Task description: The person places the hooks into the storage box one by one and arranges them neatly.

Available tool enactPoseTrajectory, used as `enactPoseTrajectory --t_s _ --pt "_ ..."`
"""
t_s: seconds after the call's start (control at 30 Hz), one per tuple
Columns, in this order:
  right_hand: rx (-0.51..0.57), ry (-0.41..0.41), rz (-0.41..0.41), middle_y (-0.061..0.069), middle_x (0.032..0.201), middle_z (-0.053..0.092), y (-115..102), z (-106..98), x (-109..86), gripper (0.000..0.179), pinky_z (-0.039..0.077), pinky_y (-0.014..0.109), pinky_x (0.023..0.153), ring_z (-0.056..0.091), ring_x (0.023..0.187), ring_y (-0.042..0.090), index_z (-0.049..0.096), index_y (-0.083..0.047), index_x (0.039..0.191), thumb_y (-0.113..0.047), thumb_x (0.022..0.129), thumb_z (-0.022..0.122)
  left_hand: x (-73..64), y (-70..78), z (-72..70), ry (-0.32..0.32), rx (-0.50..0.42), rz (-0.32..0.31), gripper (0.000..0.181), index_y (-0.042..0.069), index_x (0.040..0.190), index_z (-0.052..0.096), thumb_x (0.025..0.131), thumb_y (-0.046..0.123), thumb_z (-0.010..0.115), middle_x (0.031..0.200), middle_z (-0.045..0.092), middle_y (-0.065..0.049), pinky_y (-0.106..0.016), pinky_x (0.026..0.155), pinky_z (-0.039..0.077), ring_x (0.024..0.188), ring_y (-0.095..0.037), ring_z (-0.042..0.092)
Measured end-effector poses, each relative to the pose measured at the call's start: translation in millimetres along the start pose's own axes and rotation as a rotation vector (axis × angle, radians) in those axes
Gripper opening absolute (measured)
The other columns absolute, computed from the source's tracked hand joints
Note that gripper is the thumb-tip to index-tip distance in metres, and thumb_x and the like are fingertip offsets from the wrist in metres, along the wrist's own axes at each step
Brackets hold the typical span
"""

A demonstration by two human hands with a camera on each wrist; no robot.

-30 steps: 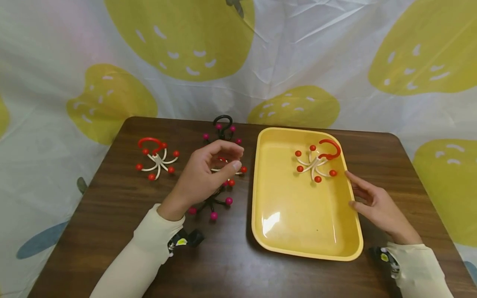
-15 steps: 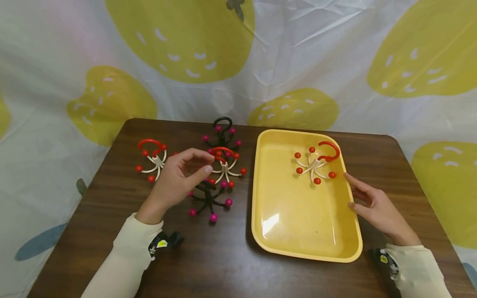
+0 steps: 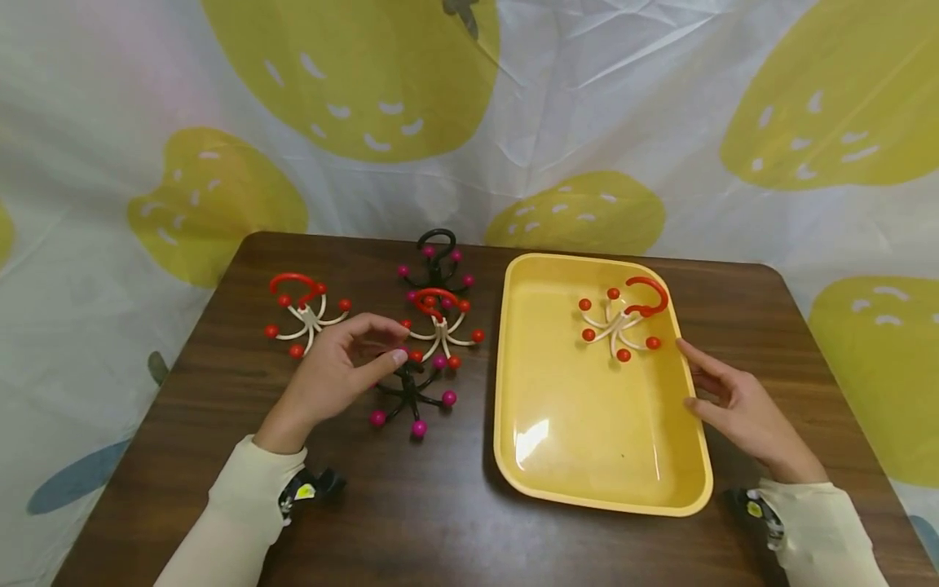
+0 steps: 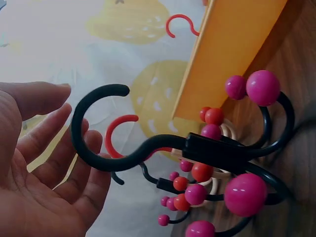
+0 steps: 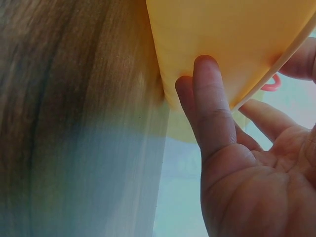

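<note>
My left hand (image 3: 326, 383) hovers, fingers loosely bent, by a black hook hanger (image 3: 409, 393) with several pink-balled arms. In the left wrist view, that hanger's curved hook (image 4: 81, 136) rises between the thumb and the fingers (image 4: 64, 153), which do not grip it. My right hand (image 3: 751, 420) rests at the right side of a yellow tray (image 3: 587, 440). In the right wrist view, its extended fingers (image 5: 210, 94) touch the tray's outer wall, with the thumb at the rim. Inside the tray stands a white hanger (image 3: 619, 324) with red balls and a red hook.
Another white-and-red hanger (image 3: 441, 328) stands just behind the near black one, with a second black-and-pink hanger (image 3: 436, 273) beyond it. A further white-and-red hanger (image 3: 308, 316) is at the left. A fruit-print curtain (image 3: 411, 196) hangs behind the brown table (image 3: 440, 530).
My left hand has moved left and toward me, from over the middle white-and-red hanger to the near black one. My right hand and the tray have stayed in place.
</note>
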State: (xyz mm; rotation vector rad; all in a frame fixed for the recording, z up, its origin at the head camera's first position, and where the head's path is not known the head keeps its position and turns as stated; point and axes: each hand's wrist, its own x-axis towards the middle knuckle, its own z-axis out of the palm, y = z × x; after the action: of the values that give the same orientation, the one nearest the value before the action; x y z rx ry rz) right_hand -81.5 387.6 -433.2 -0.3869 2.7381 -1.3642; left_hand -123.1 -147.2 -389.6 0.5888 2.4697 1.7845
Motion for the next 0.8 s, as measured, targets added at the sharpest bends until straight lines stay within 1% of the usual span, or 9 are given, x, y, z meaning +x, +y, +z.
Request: enactPoseTrajectory --t_s 0.07,0.17,0.33,0.43,0.57,0.63,0.7,0.8 --pt "-0.001 0.002 0.001 0.026 0.151 0.054 0 1 -0.7 0.076 0.057 0.011 0.085 0.058 0.118 -0.017 0.038 -0.005 0.163 0.007 0.095 0.07 -0.8 -2.5 -0.1 0.005 -0.002 -0.004 0.023 0.007 0.118 0.074 0.095 0.008 0.078 0.115 0.077 -0.008 -0.023 0.092 0.059 0.103 -0.01 0.074" --pt "0.003 0.005 0.001 0.014 0.152 0.056 1 1 -1.1 0.076 0.057 0.011 0.086 0.058 0.118 -0.017 0.039 -0.005 0.163 0.006 0.095 0.07 -2.4 -6.4 -1.3 0.012 -0.002 -0.009 0.022 0.006 0.117 0.074 0.095 0.008 0.078 0.116 0.077 -0.012 -0.023 0.091 0.059 0.102 -0.01 0.074" --pt "0.015 0.011 -0.004 -0.007 0.15 0.056 1 1 -1.0 0.075 0.056 0.011 0.086 0.059 0.118 -0.015 0.039 -0.005 0.163 0.006 0.095 0.07 -6.5 -11.9 -3.8 0.022 0.011 -0.029 0.021 0.004 0.116 0.075 0.096 0.009 0.078 0.114 0.077 -0.019 -0.024 0.082 0.061 0.096 -0.013 0.076" --pt "0.025 0.012 -0.006 -0.014 0.148 0.055 1 2 -1.8 0.075 0.057 0.011 0.086 0.059 0.117 -0.015 0.039 -0.005 0.163 0.006 0.095 0.07 -8.9 -13.2 -5.1 0.016 0.02 -0.043 0.021 0.005 0.116 0.076 0.097 0.011 0.078 0.114 0.077 -0.016 -0.026 0.079 0.061 0.094 -0.015 0.075" --pt "0.031 0.012 -0.013 -0.017 0.146 0.055 2 1 -3.4 0.075 0.057 0.011 0.086 0.06 0.117 -0.014 0.038 -0.004 0.163 0.007 0.095 0.069 -10.8 -14.3 -6.5 -0.007 0.02 -0.067 0.022 0.006 0.118 0.076 0.097 0.014 0.079 0.117 0.076 -0.008 -0.028 0.082 0.061 0.094 -0.015 0.075" --pt "0.03 0.013 -0.016 -0.018 0.145 0.055 2 1 -3.6 0.075 0.057 0.011 0.086 0.06 0.117 -0.014 0.038 -0.004 0.163 0.008 0.095 0.069 -11.0 -14.7 -6.8 -0.017 0.012 -0.075 0.022 0.007 0.118 0.076 0.097 0.013 0.078 0.118 0.076 -0.007 -0.028 0.081 0.062 0.094 -0.016 0.075" --pt "0.026 0.014 -0.018 -0.018 0.143 0.056 2 1 -3.3 0.075 0.057 0.011 0.086 0.061 0.116 -0.013 0.038 -0.004 0.163 0.008 0.095 0.069 -11.0 -15.5 -7.0 -0.022 0.006 -0.071 0.02 0.008 0.117 0.077 0.097 0.012 0.078 0.118 0.075 -0.008 -0.028 0.081 0.062 0.094 -0.018 0.075" --pt "0.02 0.016 -0.015 -0.013 0.137 0.06 1 0 -2.0 0.075 0.057 0.011 0.086 0.061 0.115 -0.013 0.039 -0.004 0.163 0.007 0.095 0.07 -10.8 -16.4 -7.5 -0.025 -0.004 -0.064 0.018 0.009 0.115 0.077 0.097 0.01 0.078 0.117 0.075 -0.01 -0.027 0.078 0.062 0.092 -0.023 0.076"
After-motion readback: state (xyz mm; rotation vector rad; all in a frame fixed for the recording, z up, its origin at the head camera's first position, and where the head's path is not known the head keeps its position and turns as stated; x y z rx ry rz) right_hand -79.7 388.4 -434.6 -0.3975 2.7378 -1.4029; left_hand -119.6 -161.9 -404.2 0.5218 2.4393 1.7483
